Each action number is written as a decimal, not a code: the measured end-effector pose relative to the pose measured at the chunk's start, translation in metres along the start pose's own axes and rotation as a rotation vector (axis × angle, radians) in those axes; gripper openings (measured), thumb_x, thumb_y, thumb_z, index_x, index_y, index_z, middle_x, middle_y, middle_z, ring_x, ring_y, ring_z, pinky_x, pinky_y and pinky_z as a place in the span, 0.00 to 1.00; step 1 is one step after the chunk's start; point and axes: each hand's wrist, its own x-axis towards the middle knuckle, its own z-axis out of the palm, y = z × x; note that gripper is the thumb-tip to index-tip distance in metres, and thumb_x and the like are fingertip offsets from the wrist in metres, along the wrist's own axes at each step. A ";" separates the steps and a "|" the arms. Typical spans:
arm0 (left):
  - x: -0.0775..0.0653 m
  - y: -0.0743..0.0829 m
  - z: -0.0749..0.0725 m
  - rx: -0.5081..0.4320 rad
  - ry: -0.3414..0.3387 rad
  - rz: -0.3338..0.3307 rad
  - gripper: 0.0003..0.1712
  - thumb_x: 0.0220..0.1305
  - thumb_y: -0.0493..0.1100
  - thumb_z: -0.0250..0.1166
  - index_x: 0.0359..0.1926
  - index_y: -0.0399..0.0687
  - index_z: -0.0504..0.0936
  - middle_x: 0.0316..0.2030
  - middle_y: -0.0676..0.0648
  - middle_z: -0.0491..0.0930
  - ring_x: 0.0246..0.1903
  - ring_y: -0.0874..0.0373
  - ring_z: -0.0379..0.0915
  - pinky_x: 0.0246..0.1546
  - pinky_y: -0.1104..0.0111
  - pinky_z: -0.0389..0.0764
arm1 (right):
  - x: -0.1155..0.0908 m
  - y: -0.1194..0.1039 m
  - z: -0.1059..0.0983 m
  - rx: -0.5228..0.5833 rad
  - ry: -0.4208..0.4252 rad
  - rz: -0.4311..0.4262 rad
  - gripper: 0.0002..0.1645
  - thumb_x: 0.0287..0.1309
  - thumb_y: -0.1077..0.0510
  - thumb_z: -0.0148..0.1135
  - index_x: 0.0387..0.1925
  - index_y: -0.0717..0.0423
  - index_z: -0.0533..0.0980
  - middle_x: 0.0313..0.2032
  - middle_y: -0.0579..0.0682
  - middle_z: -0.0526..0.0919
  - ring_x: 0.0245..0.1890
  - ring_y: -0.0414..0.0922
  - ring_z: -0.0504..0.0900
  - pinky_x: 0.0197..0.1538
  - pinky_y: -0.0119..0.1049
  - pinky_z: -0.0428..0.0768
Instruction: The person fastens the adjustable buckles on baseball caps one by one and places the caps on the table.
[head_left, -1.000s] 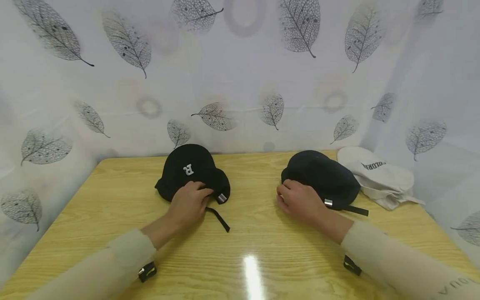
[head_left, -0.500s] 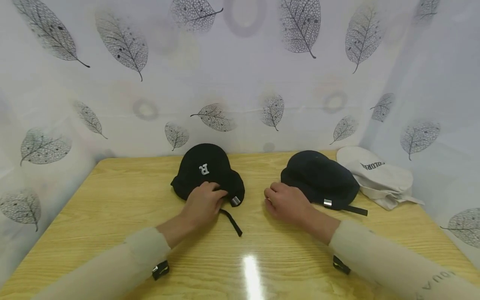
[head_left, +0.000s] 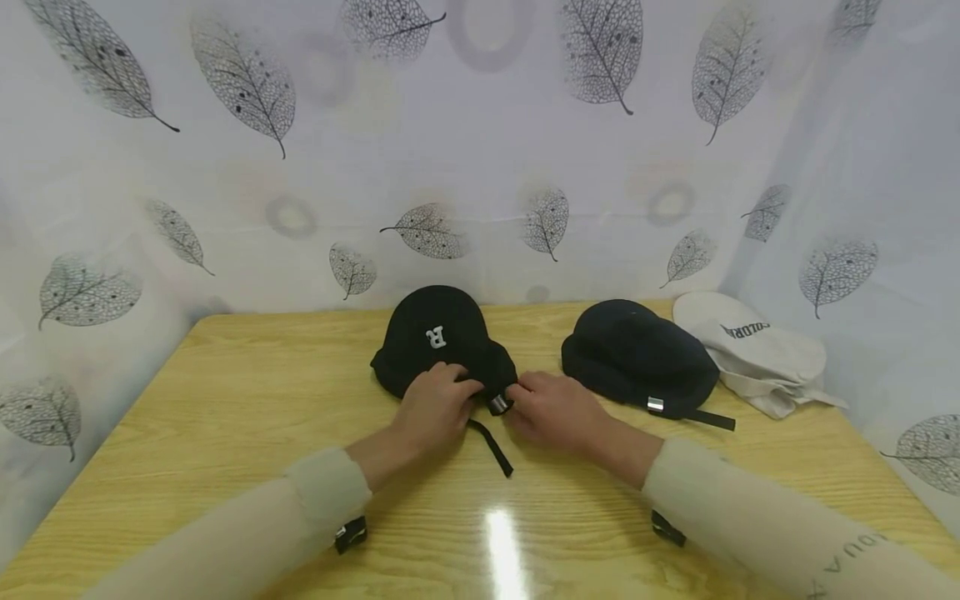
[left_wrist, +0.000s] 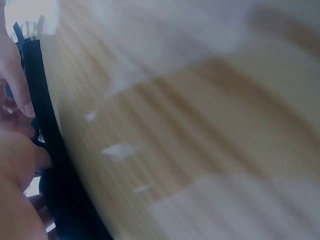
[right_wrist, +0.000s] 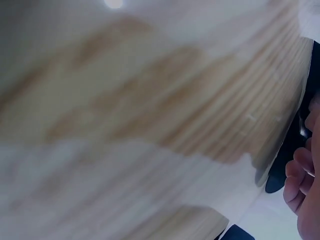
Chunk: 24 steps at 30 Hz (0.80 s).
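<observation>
A black cap (head_left: 435,317) with a white letter R stands on the wooden table, its crown toward the back. My left hand (head_left: 435,408) grips its near edge, fingers over the fabric and thumb toward the buckle. At the cap's right end, beside the silver buckle (head_left: 499,405), my right hand (head_left: 558,412) pinches the edge with curled fingers. A loose black strap end (head_left: 491,446) trails toward me between both hands. In the left wrist view the cap's dark edge (left_wrist: 70,200) runs past my thumb. The right wrist view has my curled fingers (right_wrist: 295,180) against dark fabric, partly cut off.
A dark navy cap (head_left: 637,358) with its own silver buckle lies right of my right hand. Behind it, a white cap (head_left: 750,350) with dark lettering sits near the table's (head_left: 225,400) right edge. A white leaf-print curtain (head_left: 480,150) hangs behind the table.
My left hand has slid the black R cap to the right. My right hand has come left from the navy cap to the R cap's buckle end. The other caps stay put.
</observation>
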 end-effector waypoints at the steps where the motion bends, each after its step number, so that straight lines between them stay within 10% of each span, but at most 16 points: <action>1: 0.001 0.002 0.001 -0.002 -0.008 -0.001 0.10 0.62 0.39 0.69 0.44 0.47 0.89 0.41 0.43 0.84 0.40 0.47 0.79 0.38 0.55 0.82 | 0.000 -0.001 0.000 0.000 -0.002 -0.007 0.10 0.56 0.51 0.70 0.36 0.51 0.80 0.28 0.46 0.76 0.25 0.42 0.75 0.24 0.35 0.76; 24: -0.004 0.008 0.002 -0.039 0.104 0.064 0.12 0.59 0.40 0.69 0.45 0.47 0.87 0.50 0.39 0.83 0.47 0.43 0.78 0.44 0.51 0.81 | -0.001 -0.003 0.004 0.031 -0.097 0.025 0.13 0.60 0.47 0.69 0.38 0.50 0.77 0.30 0.46 0.74 0.25 0.42 0.75 0.24 0.33 0.74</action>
